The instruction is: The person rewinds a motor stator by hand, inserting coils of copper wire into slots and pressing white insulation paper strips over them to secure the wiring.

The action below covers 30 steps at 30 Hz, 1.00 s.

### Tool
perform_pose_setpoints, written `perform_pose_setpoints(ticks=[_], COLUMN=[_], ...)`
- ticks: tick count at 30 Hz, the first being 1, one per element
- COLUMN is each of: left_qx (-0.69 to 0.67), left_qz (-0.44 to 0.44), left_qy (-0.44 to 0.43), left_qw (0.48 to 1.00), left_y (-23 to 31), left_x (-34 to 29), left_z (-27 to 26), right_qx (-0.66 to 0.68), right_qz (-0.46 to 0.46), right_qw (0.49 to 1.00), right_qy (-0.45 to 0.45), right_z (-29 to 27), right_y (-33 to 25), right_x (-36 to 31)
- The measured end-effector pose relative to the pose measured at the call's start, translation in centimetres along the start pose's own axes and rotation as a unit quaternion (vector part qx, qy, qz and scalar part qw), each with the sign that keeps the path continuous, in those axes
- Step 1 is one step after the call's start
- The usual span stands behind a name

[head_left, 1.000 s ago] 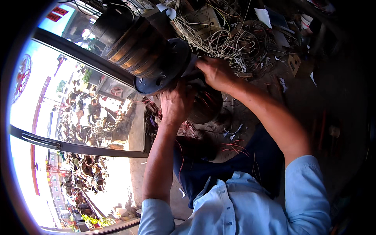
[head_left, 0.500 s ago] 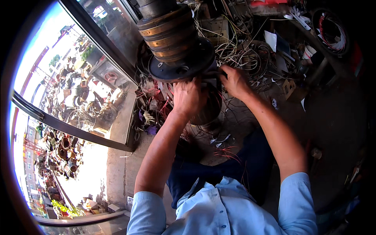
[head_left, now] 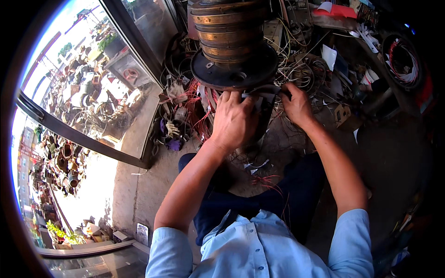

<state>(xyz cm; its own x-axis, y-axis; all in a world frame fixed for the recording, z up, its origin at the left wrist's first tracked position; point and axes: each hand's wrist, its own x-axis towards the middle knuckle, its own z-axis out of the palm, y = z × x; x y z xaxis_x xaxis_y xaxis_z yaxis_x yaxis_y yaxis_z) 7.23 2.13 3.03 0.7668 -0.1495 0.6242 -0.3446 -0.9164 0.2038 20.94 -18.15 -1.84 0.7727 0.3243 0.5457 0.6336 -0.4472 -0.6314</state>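
Rotor (head_left: 232,46) steadied under our flat left hand (head_left: 234,121), we keep the band (head_left: 264,89) taut in our right hand (head_left: 296,107).

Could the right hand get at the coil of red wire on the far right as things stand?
Probably not without letting go. The right hand grips a dark strip under the motor's round flange, and the coil of red wire lies well off to the right past loose wires and paper scraps.
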Motion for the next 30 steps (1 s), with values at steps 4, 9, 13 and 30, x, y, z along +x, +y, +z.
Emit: perform_pose_setpoints(ticks=[4, 9, 13, 30], left_qx=[-0.149, -0.104, -0.365, -0.251], left_qz=[0.015, -0.063, -0.269, -0.281], left_qy=[0.057, 0.233, 0.269, 0.338], left_qw=[0.987, 0.965, 0.85, 0.862], left_y=[0.8, -2.5, -6.6, -9.5], left_x=[-2.6, -1.2, 5.8, 9.6], left_z=[-1.4, -3.5, -3.0, -0.2], right_qx=[0.043, 0.157, 0.331, 0.205], right_qz=[0.033, 0.107, 0.198, 0.034], right_qw=[0.998, 0.982, 0.917, 0.956], right_qy=[0.026, 0.004, -0.099, -0.209], right_z=[-1.9, -2.6, -0.8, 1.7], right_y=[0.6, 2.5, 0.3, -0.7], right_x=[1.1, 8.1, 13.8, 21.4])
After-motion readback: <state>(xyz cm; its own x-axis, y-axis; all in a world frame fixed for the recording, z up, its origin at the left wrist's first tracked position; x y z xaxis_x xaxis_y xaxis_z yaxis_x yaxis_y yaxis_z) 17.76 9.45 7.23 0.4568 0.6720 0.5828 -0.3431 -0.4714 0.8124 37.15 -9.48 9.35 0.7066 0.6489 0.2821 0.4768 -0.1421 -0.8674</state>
